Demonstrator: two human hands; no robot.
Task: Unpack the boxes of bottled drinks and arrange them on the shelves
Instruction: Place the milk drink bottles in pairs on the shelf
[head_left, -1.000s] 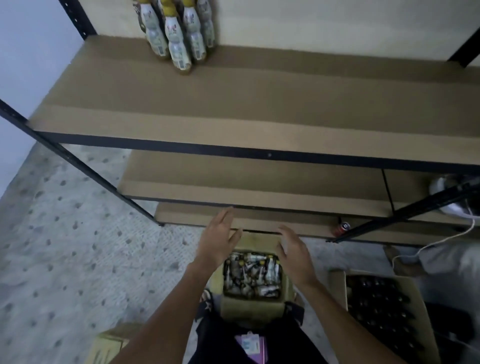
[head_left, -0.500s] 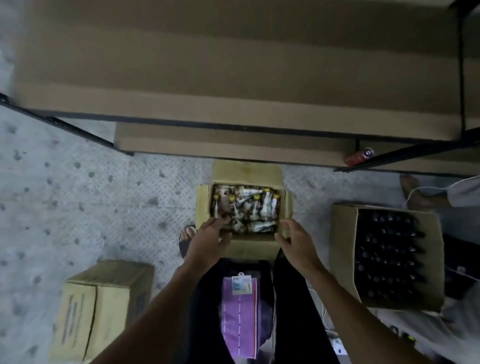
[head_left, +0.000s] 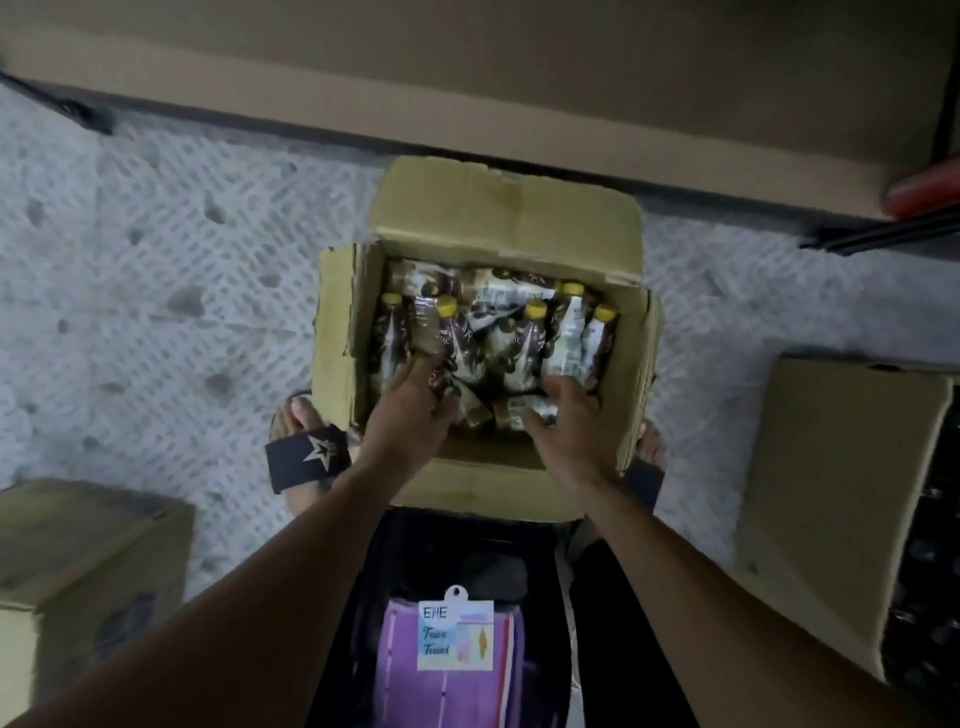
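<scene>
The open box (head_left: 333, 322) stood on the floor (head_left: 156, 270) between my feet, just in front of the lowest shelf (head_left: 467, 73). Inside it the bottles (head_left: 522, 340) with yellow caps were packed close, some upright and some lying. Both my hands were inside the box. My left hand (head_left: 410, 415) lay with its fingers on the bottles at the left side. My right hand (head_left: 571, 431) was spread, half bent, over the bottles at the right. The blur hid whether either hand gripped a bottle. Another box (head_left: 831, 493) stood at my right.
</scene>
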